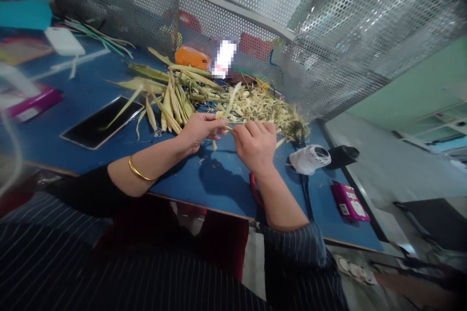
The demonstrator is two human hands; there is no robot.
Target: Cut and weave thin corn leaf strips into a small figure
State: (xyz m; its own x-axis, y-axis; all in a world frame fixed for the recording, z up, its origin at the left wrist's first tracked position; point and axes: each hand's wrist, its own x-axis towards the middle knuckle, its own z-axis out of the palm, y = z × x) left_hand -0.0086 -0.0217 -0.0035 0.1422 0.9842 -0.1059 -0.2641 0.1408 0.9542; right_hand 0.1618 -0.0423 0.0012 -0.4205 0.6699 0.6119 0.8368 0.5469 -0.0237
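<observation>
Over the blue table point(226, 199), my left hand point(199, 131) pinches a pale corn husk strip point(232, 102) between thumb and fingers. My right hand point(256, 143) is closed beside it, its curled fingers gripping the same husk piece where it runs between the hands. Just behind my left hand lie long dried corn husks point(175, 99) in yellow-green. A heap of small husk scraps point(270, 107) spreads beyond my right hand. My right forearm partly covers a red curved handle point(255, 189).
On the left lie a dark-screened tablet or phone point(102, 121) and a white case point(64, 41). An orange object point(192, 57) rests near the perforated metal screen point(233, 9). To the right are a white thread spool point(310, 159), a black spool point(343, 156) and a purple packet point(350, 202).
</observation>
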